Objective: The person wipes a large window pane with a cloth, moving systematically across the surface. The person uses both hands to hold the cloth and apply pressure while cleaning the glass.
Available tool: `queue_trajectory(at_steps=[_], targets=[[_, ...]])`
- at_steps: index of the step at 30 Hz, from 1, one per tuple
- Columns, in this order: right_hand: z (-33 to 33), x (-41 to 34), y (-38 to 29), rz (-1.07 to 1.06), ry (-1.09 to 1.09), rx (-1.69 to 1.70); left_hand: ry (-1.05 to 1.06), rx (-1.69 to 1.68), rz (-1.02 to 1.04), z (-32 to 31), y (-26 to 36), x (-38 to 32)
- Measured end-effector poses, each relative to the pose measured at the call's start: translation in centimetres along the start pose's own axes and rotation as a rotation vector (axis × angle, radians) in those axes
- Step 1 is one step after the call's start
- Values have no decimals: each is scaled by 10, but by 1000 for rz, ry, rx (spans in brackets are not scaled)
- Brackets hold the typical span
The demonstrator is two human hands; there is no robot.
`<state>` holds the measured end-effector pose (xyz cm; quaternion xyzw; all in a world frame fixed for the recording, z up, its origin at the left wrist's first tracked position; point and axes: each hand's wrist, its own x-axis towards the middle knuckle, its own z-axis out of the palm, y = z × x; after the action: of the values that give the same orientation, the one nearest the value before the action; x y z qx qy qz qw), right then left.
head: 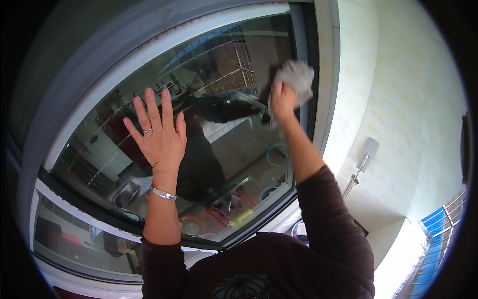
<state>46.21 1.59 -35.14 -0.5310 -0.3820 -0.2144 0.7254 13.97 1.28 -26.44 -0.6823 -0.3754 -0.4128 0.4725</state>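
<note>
My left hand (160, 138) lies flat on a large framed window pane (246, 157), fingers spread, a ring on one finger and a silver-coloured bracelet (163, 193) at the wrist. To the right, my right hand (283, 99) grips a crumpled light grey cloth (298, 76) near the pane's right edge, beside the dark frame. The cloth and hand are slightly blurred. Whether the cloth's whole face touches the glass cannot be told. Reflections of a room, bars and containers show in the glass.
A white and grey window frame (307, 74) surrounds the pane. Another glass panel (86, 239) lies at lower left. On the right is a pale tiled wall (396, 112), with a flat-headed tool with a handle (368, 155) by it. A barred window (437, 243) stands at lower right.
</note>
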Motion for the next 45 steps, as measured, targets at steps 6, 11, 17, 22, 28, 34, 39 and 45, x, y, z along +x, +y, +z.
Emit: queue_trajectory(at_steps=[6, 11, 17, 22, 28, 34, 39, 45], targets=[[-5, -252, 91, 273, 176, -373, 34, -51, 22, -3, 12, 14], [-5, -217, 39, -8, -89, -237, -15, -22, -1, -1, 3, 3], [13, -21, -58, -627, -195, -200, -23, -38, 1, 1, 2, 4], [10, 77, -73, -416, -75, -53, -28, -40, -3, -1, 2, 3], [-11, -78, 32, 350, -102, -127, -23, -4, -1, 1, 0, 1], [-9, -262, 50, 122, -126, -413, 9, -44, 7, -2, 6, 5], [8, -144, -24, -393, -205, -130, -7, -43, 0, 0, -1, 0], [29, 46, -96, -674, -120, -93, -7, -32, 6, -2, 0, 2]])
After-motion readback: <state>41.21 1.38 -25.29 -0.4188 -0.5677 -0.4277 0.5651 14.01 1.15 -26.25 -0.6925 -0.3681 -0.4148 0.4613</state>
